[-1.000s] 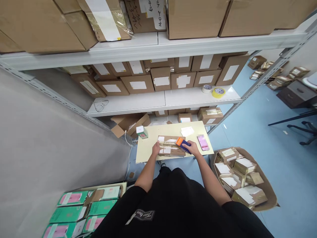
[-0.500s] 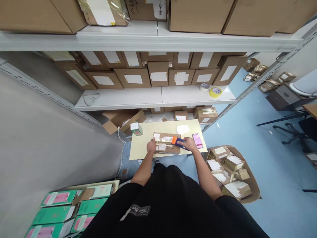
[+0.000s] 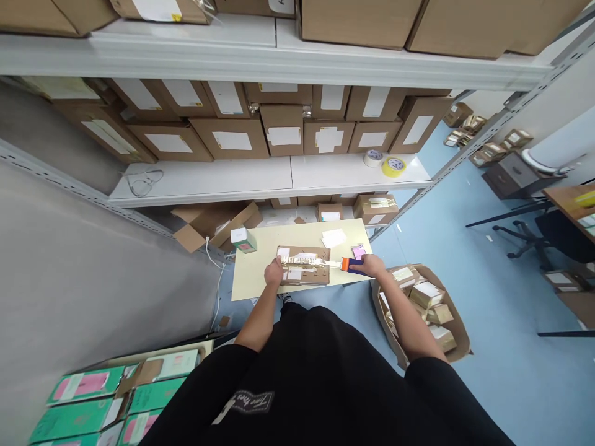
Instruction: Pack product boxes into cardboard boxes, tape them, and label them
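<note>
A flat brown cardboard box (image 3: 307,276) lies on the pale yellow table (image 3: 248,282), white labels on its top. My left hand (image 3: 274,271) grips its left end, fingers closed over the edge. Past the box's right end, my right hand (image 3: 374,266) is closed around an orange and dark blue tape dispenser (image 3: 351,264). A shiny strip of packing tape (image 3: 303,261) runs along the box top and stretches across to the dispenser. Behind the right hand lies a phone with a pink screen (image 3: 358,251), partly hidden. White papers (image 3: 333,238) rest behind the box.
A small green and white box (image 3: 244,240) stands at the table's left. To the right, a large carton (image 3: 460,353) holds several taped parcels. Shelves (image 3: 209,179) with labelled boxes rise behind; two tape rolls (image 3: 393,166) sit there. Green boxes (image 3: 77,418) lie lower left.
My right hand has pulled the tape dispenser to the right, off the box, drawing out the tape. My left hand stays at the box's left end. The view has shifted slightly.
</note>
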The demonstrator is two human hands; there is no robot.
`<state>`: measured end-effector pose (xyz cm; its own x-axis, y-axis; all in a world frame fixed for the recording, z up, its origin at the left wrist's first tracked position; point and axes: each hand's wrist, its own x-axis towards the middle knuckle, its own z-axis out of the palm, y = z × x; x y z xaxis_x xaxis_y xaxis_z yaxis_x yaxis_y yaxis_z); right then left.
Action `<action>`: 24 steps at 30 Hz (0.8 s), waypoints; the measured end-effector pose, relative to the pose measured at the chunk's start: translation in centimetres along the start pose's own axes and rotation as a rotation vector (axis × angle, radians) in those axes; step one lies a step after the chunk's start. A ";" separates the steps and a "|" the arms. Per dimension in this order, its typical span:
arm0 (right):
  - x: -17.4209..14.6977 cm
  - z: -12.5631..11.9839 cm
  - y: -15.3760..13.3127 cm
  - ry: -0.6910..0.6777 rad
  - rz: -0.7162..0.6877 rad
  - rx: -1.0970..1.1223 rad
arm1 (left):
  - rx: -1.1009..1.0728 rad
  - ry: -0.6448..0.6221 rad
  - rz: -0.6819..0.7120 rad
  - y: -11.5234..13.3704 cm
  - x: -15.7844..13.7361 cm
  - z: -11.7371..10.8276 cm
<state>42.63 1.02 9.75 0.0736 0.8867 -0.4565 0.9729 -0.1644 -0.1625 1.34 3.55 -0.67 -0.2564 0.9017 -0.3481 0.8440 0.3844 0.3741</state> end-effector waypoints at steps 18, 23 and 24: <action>4.5 3.3 -9.9 -0.005 0.175 0.036 | 0.061 0.024 0.003 0.6 0.1 -0.1; 4.8 3.7 -10.9 0.027 0.174 0.086 | 0.061 0.029 0.017 0.8 0.0 -0.2; 4.8 3.9 -10.9 0.037 0.173 0.106 | 0.061 0.032 0.024 0.8 -0.1 -0.2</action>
<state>31.50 5.35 5.94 0.2470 0.8563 -0.4536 0.9169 -0.3579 -0.1764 1.95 3.82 -0.16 -0.2498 0.9168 -0.3117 0.8768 0.3508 0.3290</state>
